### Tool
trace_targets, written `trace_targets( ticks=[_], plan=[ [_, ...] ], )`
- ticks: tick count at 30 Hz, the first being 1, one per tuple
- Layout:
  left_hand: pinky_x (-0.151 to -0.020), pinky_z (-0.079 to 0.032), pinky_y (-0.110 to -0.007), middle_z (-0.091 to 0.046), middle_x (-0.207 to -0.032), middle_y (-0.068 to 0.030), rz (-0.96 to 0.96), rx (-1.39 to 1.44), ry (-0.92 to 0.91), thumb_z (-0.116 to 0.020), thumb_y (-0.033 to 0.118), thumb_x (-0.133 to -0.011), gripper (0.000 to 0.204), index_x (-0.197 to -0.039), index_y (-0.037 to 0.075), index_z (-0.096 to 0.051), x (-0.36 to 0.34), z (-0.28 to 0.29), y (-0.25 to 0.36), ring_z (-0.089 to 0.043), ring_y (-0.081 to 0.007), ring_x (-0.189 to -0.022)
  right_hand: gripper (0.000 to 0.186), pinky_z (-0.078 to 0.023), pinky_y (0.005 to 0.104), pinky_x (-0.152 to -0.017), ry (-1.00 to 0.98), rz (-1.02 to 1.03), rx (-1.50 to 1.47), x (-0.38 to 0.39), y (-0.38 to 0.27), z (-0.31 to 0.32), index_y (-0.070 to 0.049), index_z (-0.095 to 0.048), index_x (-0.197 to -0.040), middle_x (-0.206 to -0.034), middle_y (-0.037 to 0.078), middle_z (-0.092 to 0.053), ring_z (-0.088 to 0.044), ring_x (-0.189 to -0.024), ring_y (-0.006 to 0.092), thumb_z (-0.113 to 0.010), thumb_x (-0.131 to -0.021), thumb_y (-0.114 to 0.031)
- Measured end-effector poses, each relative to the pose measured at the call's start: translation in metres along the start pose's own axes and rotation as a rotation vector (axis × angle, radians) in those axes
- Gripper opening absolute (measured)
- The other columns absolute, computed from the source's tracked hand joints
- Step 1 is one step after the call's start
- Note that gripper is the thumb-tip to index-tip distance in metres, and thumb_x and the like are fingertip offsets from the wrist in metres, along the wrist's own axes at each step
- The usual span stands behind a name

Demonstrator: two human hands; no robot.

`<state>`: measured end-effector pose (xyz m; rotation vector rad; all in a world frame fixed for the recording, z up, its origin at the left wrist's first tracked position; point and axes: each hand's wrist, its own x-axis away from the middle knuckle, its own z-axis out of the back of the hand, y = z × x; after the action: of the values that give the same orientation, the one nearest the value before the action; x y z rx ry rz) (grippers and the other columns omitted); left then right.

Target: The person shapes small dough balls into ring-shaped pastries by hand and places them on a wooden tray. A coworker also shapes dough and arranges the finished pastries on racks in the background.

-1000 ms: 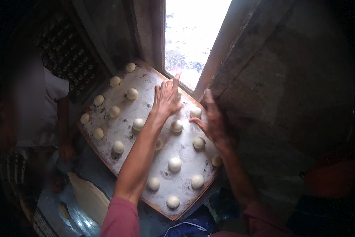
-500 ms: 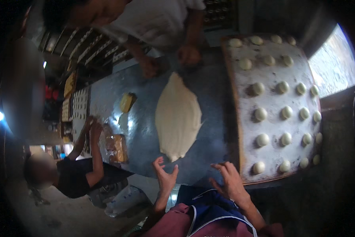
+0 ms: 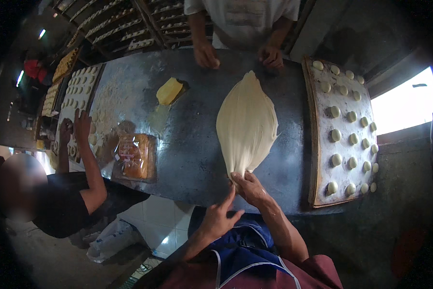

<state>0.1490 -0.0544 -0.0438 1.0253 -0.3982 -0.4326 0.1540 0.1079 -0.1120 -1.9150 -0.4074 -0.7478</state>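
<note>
A large pale sheet of dough [image 3: 247, 120] lies on the dark table, pointed at its far end and gathered into folds at its near end. My right hand [image 3: 251, 189] is closed on that gathered end, fingers pinched into the folds. Just left of it, my left hand [image 3: 219, 220] has its thumb spread away and its fingers stretched up to the dough's near tip, beside my right hand. Whether those fingertips touch dough or the other hand is hard to see.
A tray [image 3: 311, 120] with rows of round dough balls lies at the right. Yellow fat [image 3: 169, 91] and bagged bread [image 3: 135, 156] sit left of the dough. A person [image 3: 247, 24] stands across the table; another person [image 3: 62, 197] works at the left near more trays [image 3: 95, 86].
My hands have moved up to the dough, and the right one has taken hold of its near end. The dough now looks stretched and folded there. The whole view has shifted.
</note>
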Motion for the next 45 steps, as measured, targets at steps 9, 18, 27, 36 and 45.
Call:
trace_targets(
  ticks=[9,18,27,36,45],
  plan=[
    [-0.058,-0.053,-0.028,-0.052,-0.066,0.0063,0.996,1.421,-0.451,-0.054,0.032,-0.101,0.024,-0.093,0.011,-0.063,-0.088,-0.064,-0.054,-0.048,-0.0075,-0.052,0.031,-0.053,0.0507,-0.068,0.390,0.204,1.090,0.078,0.015,-0.024,0.001,-0.061,-0.105,-0.084,0.022,-0.069,-0.069,-0.078,0.0434,-0.062,-0.098,-0.030],
    [-0.048,-0.040,-0.035,-0.043,-0.065,0.0011,0.572,0.948,-0.364,-0.053,0.034,-0.100,0.028,-0.096,0.006,-0.054,-0.066,-0.049,-0.078,-0.042,-0.0158,-0.051,0.047,-0.052,0.0377,-0.098,-0.209,0.652,0.572,0.087,-0.059,-0.013,-0.004,-0.062,-0.129,-0.129,0.012,-0.060,-0.061,-0.118,0.0230,-0.077,-0.085,-0.012],
    [-0.071,-0.055,-0.057,-0.069,-0.083,-0.0235,-0.400,-0.562,-0.932,-0.058,0.021,-0.090,0.022,-0.094,0.002,-0.070,-0.041,0.029,0.009,-0.071,-0.0432,-0.082,0.051,-0.047,0.0430,-0.081,-0.354,0.298,1.044,-0.063,-0.027,-0.064,0.004,-0.061,-0.095,-0.096,0.014,-0.064,-0.062,-0.093,0.0266,-0.045,-0.108,-0.043],
    [-0.101,-0.030,-0.048,-0.059,-0.107,-0.0103,-0.474,-0.600,0.035,-0.065,0.022,-0.091,0.026,-0.114,0.011,-0.058,-0.018,0.060,-0.101,-0.054,-0.0271,-0.106,0.044,-0.040,0.0499,-0.087,0.423,0.715,1.447,0.076,0.046,0.078,-0.008,-0.060,-0.118,-0.114,0.017,-0.053,-0.050,-0.104,0.0384,-0.073,-0.081,-0.028],
    [-0.088,-0.042,-0.049,-0.051,-0.105,-0.0174,-0.439,-0.273,0.164,-0.069,0.011,-0.092,0.042,-0.120,0.000,-0.041,-0.061,-0.005,-0.146,-0.053,-0.0352,-0.094,0.038,-0.043,0.0508,-0.084,0.425,0.665,1.164,0.024,0.080,0.066,0.002,-0.057,-0.103,-0.098,0.018,-0.056,-0.055,-0.095,0.0371,-0.069,-0.087,-0.030]
  ],
)
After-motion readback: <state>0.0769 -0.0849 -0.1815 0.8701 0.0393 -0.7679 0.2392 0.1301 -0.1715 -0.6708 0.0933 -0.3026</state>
